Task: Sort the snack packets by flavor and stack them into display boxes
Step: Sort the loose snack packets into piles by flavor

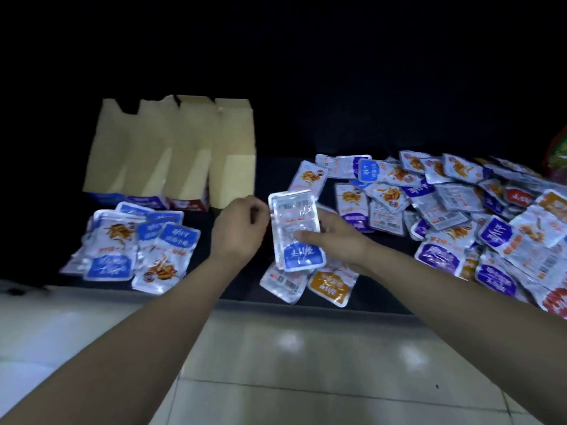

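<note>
My right hand (329, 237) holds a silver packet with a blue label (296, 230) upright above the dark table, thumb across its front. My left hand (242, 228) is curled at the packet's left edge and seems to pinch it. On the left lies a small group of blue-label packets (132, 246). A big mixed pile of packets (460, 222) with blue, purple, orange and red labels covers the right side. Several tan cardboard display boxes (171, 148) stand in a row at the back left.
An orange-label packet (333, 286) and a silver one (283, 285) lie at the table's front edge (306, 308) under my right hand. Pale tiled floor (276, 363) is below. A red and green bag (557, 157) shows at the far right. The background is dark.
</note>
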